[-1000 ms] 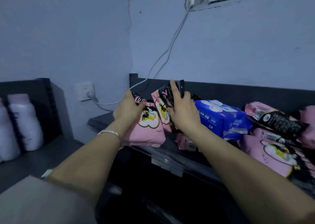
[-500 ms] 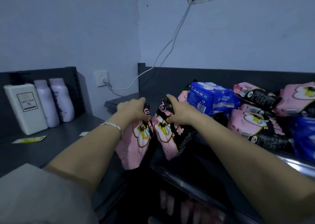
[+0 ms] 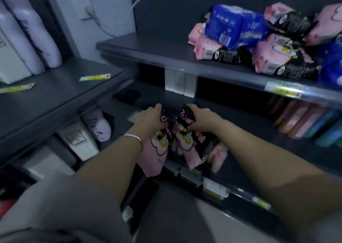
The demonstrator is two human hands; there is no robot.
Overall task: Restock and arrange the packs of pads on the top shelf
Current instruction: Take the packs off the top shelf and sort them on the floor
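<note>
My left hand [image 3: 149,119] grips the top of a pink pad pack [image 3: 154,153] that hangs below it. My right hand [image 3: 200,119] grips the top of a pink-and-black pad pack [image 3: 192,144]. Both packs hang side by side in front of the lower shelf, well below the top shelf [image 3: 166,54]. On the right part of the top shelf lies a loose pile of pink-and-black packs [image 3: 277,57] with a blue pack [image 3: 233,26] on it. The left part of that shelf is bare.
A side shelf [image 3: 55,92] on the left carries pale bottles [image 3: 35,33] and loose price labels [image 3: 94,77]. White boxes [image 3: 180,82] stand on the lower shelf, with coloured packs [image 3: 305,120] in a row at its right. A wall socket and cable sit above.
Both hands have come down from the top shelf to the lower shelf level, each still holding its pack. The view has tilted downward.
</note>
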